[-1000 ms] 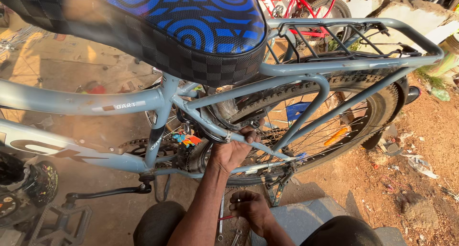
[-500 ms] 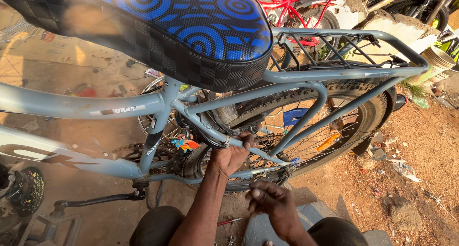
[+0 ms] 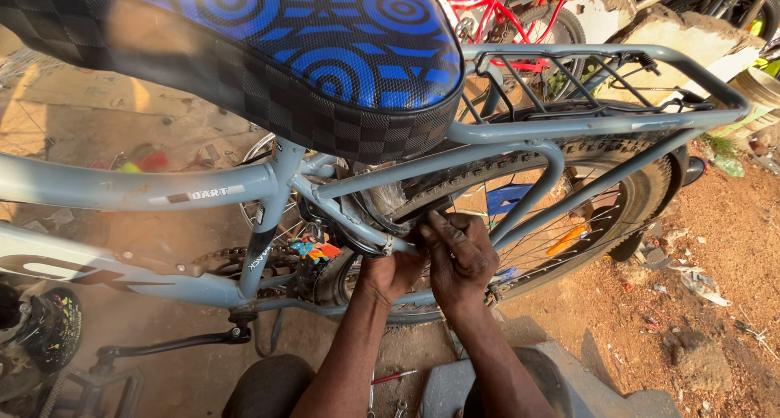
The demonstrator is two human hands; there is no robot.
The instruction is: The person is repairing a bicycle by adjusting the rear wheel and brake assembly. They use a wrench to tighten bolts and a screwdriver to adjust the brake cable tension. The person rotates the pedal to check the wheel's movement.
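A: Grey-blue steel bicycle frame, upright on packed dirt. Both hands up at the rear brake area, where the seat stays meet the knobbly black rear tyre.

B: Grips?

A: Left hand is curled closed under a small metal fitting on the stay. Right hand presses fingertips on it from above; what it pinches, cannot tell.

B: Progress?

A: Likely mid-adjustment. Wheel mounted, fitting in place, hands on it. Red-handled tool lies unused on the ground below.
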